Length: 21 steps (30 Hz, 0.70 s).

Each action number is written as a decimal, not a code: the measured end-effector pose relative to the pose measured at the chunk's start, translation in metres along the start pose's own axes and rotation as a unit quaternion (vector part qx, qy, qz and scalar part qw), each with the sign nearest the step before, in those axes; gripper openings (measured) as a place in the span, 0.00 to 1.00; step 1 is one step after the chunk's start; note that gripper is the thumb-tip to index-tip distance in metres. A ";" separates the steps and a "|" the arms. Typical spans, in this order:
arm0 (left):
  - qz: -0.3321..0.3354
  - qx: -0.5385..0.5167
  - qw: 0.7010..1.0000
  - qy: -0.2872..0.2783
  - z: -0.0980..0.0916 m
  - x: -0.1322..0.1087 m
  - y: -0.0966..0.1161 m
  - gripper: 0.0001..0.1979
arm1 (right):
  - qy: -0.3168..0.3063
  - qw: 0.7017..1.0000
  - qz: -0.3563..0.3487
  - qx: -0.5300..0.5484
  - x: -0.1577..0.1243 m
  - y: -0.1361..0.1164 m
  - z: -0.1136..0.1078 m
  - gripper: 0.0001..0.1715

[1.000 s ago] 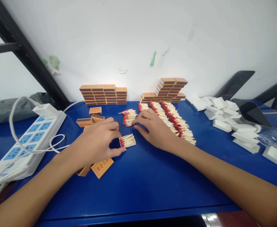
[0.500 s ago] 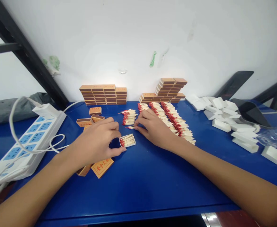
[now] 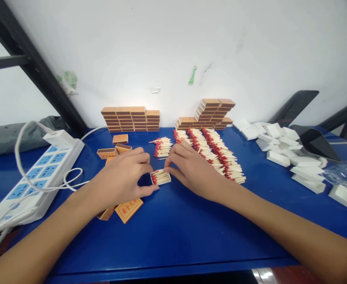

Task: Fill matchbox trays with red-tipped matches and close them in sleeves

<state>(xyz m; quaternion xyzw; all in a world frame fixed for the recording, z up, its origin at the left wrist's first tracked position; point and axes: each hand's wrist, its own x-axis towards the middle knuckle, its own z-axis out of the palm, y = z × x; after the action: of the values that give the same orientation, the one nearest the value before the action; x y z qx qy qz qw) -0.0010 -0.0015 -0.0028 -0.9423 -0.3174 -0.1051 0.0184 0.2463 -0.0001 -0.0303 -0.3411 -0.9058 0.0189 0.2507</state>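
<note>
L hand (image 3: 122, 173) part-open, thumb & index loosely gripping L end of matchbox tray (image 3: 164, 182), on blue table (image 3: 185, 228) btwn hands, w/ matches (image 3: 162, 176) inside, R hand (image 3: 192, 167) nearly closed, fingertips by tray's R end, can't tell if holding any

"Filled tray (image 3: 164, 182)?"
"Just one."
"Match piles (image 3: 204, 148)?"
"Four: three rows (image 3: 222, 154), one smaller heap (image 3: 162, 148)."
"Stacked blocks of matchboxes (image 3: 130, 119)?"
"Two, far side."
"Loose matchboxes (image 3: 128, 210) at left?"
"Six I can make out, some partly covered."
"White trays (image 3: 278, 158) at right?"
"More than ten; they overlap too much for an exact count."
"Power strips (image 3: 41, 178)?"
"One, left."
</note>
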 end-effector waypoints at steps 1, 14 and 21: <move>-0.002 0.000 1.000 -0.001 0.000 0.000 0.000 0.15 | -0.004 1.000 -0.010 -0.004 0.000 -0.004 0.001 0.08; -0.005 -0.002 1.000 0.000 0.003 -0.002 0.000 0.15 | -0.002 0.996 0.026 0.086 -0.005 0.003 0.009 0.04; -0.015 -0.007 1.000 -0.010 0.003 -0.001 -0.001 0.16 | 0.051 0.992 0.051 0.107 -0.002 0.016 0.013 0.02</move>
<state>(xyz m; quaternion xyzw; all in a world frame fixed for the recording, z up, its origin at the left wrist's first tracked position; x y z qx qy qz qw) -0.0013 -0.0011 -0.0057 -0.9385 -0.3309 -0.0980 0.0068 0.2509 0.0126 -0.0454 -0.3583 -0.8660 0.1106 0.3307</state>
